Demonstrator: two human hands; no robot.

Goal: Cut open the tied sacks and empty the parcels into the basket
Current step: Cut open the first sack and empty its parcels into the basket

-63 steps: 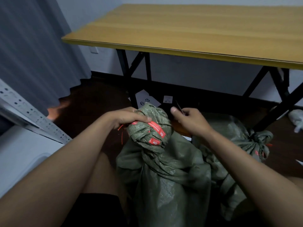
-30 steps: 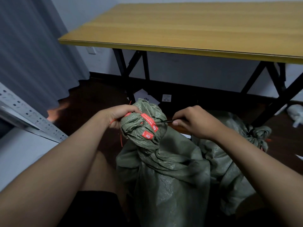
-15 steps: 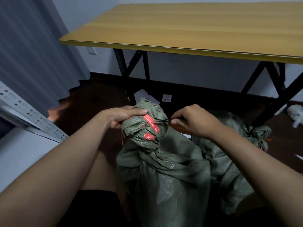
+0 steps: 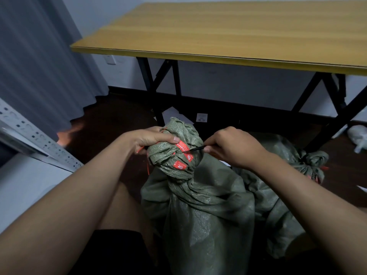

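The near sack [image 4: 198, 211] stands tied between the person's knees. The left hand [image 4: 147, 138] is wrapped round the bunched neck, thumb on top, fingers curled behind. The right hand [image 4: 234, 147] pinches a thin dark blade [image 4: 195, 149], its tip set at the red tie [image 4: 183, 147] just beyond the left thumb. I cannot tell whether the tie is cut through; the neck appears closed.

Progress: early. No sack is opened and no parcel is out. A second sack [image 4: 288, 175], knotted and tied in red, lies behind the right wrist. No basket is in view. Remaining, by my judgement: sever this tie, empty the sack, repeat with the second.

Surroundings: dark floor [image 4: 111, 120]; a table [image 4: 238, 32] on black legs beyond the fingertips; a curtain [image 4: 43, 66] and a perforated grey rail [image 4: 35, 135] outside the left arm; white papers [image 4: 201, 117] under the table.
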